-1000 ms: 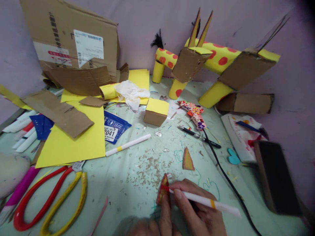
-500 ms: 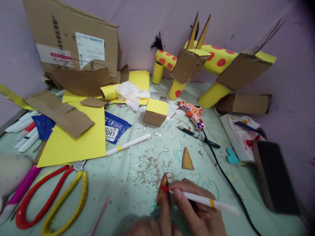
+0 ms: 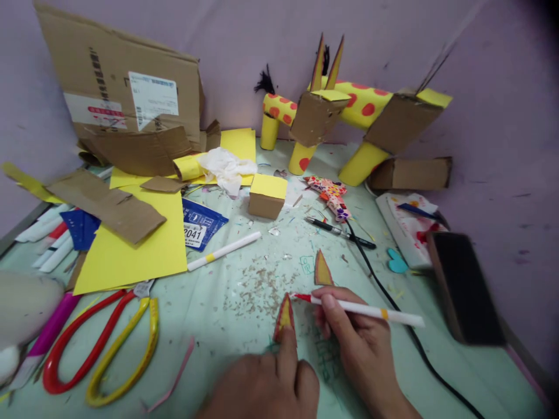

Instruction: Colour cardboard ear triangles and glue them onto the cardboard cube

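Note:
My left hand point(image 3: 266, 384) is curled with the index finger stretched out, pinning a pointed cardboard piece point(image 3: 285, 317) flat on the table. This piece is yellow with a red edge. My right hand point(image 3: 360, 337) grips a white felt-tip marker point(image 3: 371, 311) with an orange band. Its red tip end is close to the point of the piece; whether it touches cannot be made out. Just beyond my right hand lies a second pointed cardboard piece point(image 3: 323, 269), also yellow with a red edge.
Large red-and-yellow-handled scissors point(image 3: 102, 343) lie at left beside yellow paper point(image 3: 144, 256). Spotted cardboard animals point(image 3: 321, 116) stand at the back. A small cardboard box point(image 3: 267, 201), a capped marker point(image 3: 225, 251), and a pen point(image 3: 340, 231) lie mid-table. A black cord point(image 3: 388, 291) and phone point(image 3: 465, 291) are at right.
The marker's tip has lifted off the middle of the pointed piece and moved up and right, near its point. My right hand has moved away from my left. The view has shifted slightly.

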